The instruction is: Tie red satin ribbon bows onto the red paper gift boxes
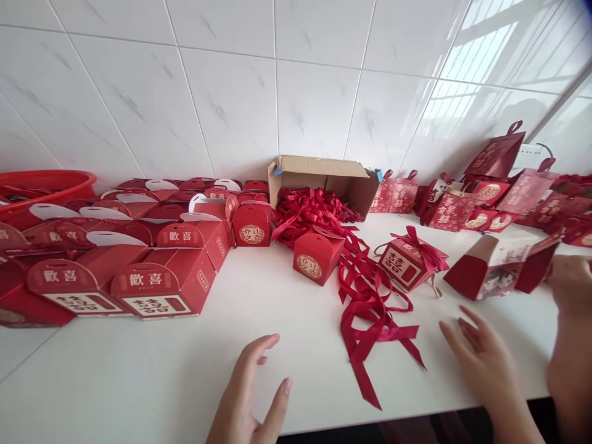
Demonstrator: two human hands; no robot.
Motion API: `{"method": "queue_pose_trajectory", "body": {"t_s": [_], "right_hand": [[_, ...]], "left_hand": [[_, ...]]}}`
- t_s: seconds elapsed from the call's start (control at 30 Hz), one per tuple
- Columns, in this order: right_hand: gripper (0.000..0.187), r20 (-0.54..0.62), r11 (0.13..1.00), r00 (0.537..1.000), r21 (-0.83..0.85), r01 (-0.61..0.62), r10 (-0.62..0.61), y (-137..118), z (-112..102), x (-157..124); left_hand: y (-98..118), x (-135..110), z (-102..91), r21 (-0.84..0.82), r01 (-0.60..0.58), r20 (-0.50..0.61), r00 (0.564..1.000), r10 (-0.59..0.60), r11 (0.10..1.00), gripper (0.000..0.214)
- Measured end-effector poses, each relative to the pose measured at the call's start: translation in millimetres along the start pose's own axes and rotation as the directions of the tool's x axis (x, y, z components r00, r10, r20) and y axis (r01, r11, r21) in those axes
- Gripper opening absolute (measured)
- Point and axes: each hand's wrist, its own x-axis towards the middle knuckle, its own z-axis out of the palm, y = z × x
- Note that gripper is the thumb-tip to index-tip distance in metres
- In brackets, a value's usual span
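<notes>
My left hand (252, 398) hovers over the front of the white table, fingers and thumb apart and nothing between them. Beyond it, closer to the middle, stands a small closed red gift box (317, 258) with a round gold emblem. My right hand (483, 361) is also open, its fingers spread above the table. Just past it sits a red gift box tied with a ribbon bow (401, 262), with a rope handle showing at its side. Loose dark-red ribbons (370, 308) trail between my hands from a heap of ribbons (314, 209).
At the left are rows of red boxes (161, 277) and a red basin (55, 182). A cardboard carton (324, 166) lies by the tiled wall. More gift bags (490, 179) stand at the right, where another person's hand (573, 287) is beside an open-topped box (502, 268).
</notes>
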Motion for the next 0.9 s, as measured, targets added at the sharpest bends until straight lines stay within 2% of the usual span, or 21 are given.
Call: {"method": "queue_pose_trajectory", "body": {"t_s": [0.1, 0.17, 0.3, 0.4, 0.47, 0.53, 0.6, 0.63, 0.67, 0.7, 0.77, 0.9], "right_hand": [[0.055, 0.144, 0.986, 0.987, -0.138, 0.098, -0.078, -5.9, 1.2, -2.3], [0.054, 0.145, 0.97, 0.978, -0.171, 0.176, -0.152, -11.3, 0.6, -2.1], [0.059, 0.195, 0.977, 0.972, -0.142, 0.161, -0.132, -17.3, 4.5, -7.5], [0.059, 0.271, 0.982, 0.954, -0.099, 0.157, -0.126, -33.9, 17.7, -30.9], [0.052, 0.364, 0.96, 0.907, -0.097, 0.263, -0.212, -59.0, 29.3, -56.0], [0.04, 0.462, 0.921, 0.826, -0.05, 0.387, -0.322, -93.9, 39.8, -82.8], [0.032, 0.573, 0.892, 0.713, 0.073, 0.446, -0.403, -131.3, 47.2, -104.8], [0.033, 0.622, 0.874, 0.642, 0.149, 0.463, -0.447, -147.9, 49.6, -112.7], [0.038, 0.644, 0.864, 0.603, 0.201, 0.461, -0.471, -161.6, 51.4, -118.5], [0.043, 0.652, 0.861, 0.583, 0.234, 0.452, -0.484, -171.8, 52.6, -122.2], [0.044, 0.649, 0.859, 0.577, 0.272, 0.433, -0.496, -180.9, 53.9, -124.5], [0.032, 0.607, 0.846, 0.589, 0.368, 0.386, -0.533, -169.9, 54.2, -121.5]], "left_hand": [[-2.6, 1.4, 1.0, 0.126, -0.142, 0.077, 0.988, 0.133, 0.982, 0.039], [-3.9, 2.9, 2.2, 0.188, -0.203, 0.092, 0.978, 0.188, 0.961, 0.039], [-4.5, 4.7, 3.4, 0.231, -0.265, 0.092, 0.964, 0.25, 0.936, 0.037], [-3.3, 5.2, 2.8, 0.239, -0.281, 0.095, 0.959, 0.265, 0.93, 0.033], [-2.3, 6.0, 2.4, 0.256, -0.284, 0.103, 0.958, 0.266, 0.924, 0.031], [-1.2, 7.3, 2.2, 0.283, -0.303, 0.132, 0.952, 0.276, 0.91, 0.033], [0.2, 9.0, 2.2, 0.304, -0.334, 0.185, 0.94, 0.288, 0.893, 0.036], [1.1, 9.9, 2.3, 0.308, -0.347, 0.209, 0.933, 0.293, 0.886, 0.037], [2.1, 10.6, 2.4, 0.311, -0.353, 0.226, 0.929, 0.292, 0.883, 0.038], [3.1, 11.1, 2.4, 0.315, -0.353, 0.234, 0.929, 0.288, 0.881, 0.039], [4.2, 11.4, 2.7, 0.331, -0.345, 0.231, 0.932, 0.279, 0.879, 0.04], [-1.2, 8.3, 6.3, 0.414, -0.349, 0.204, 0.936, 0.287, 0.841, 0.039]]}}
